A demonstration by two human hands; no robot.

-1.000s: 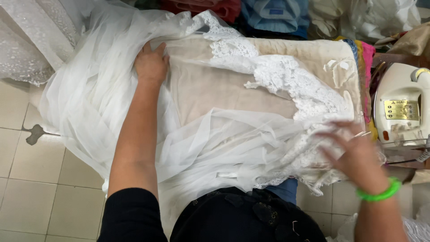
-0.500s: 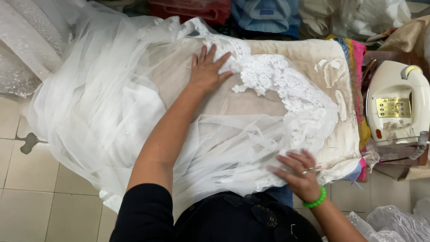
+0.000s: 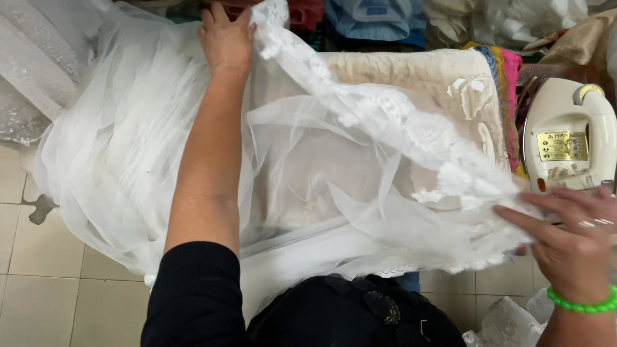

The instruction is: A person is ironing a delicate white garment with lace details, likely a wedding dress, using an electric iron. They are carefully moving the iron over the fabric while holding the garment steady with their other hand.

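Plainly, the white tulle veil (image 3: 308, 193) lies spread over the padded ironing board (image 3: 411, 74), its lace-trimmed edge (image 3: 418, 135) running from the board's far left corner toward the near right corner, while most of the sheer cloth spills off the left edge toward the tiled floor (image 3: 38, 276).

The left hand (image 3: 225, 38) is at the far edge of the board, fingers curled down on the top of the veil; whether they pinch the fabric or only press on it cannot be told, as the fingertips are at the frame's top. The right hand (image 3: 569, 247), with a green bead bracelet (image 3: 588, 305) at the wrist, has its fingers nearly straight and spread at the veil's near right corner, seemingly lifting the lace hem with the fingertips; a firm grip is not visible.

The cream electric iron (image 3: 565, 141) stands just beside the board's right edge, close to the right hand and the lace. If it is hot, tulle drawn across it could melt or scorch, and the hand could brush it. The loose cloth hanging left could drag on the floor and pick up dirt, and the lace could snag on the worn, torn patches of the board cover (image 3: 472, 90) if pulled taut.

Hidden are the left fingertips, the board's left part under the tulle, the iron's soleplate and cord, and what the heaped fabrics (image 3: 379, 19) beyond the far edge are.
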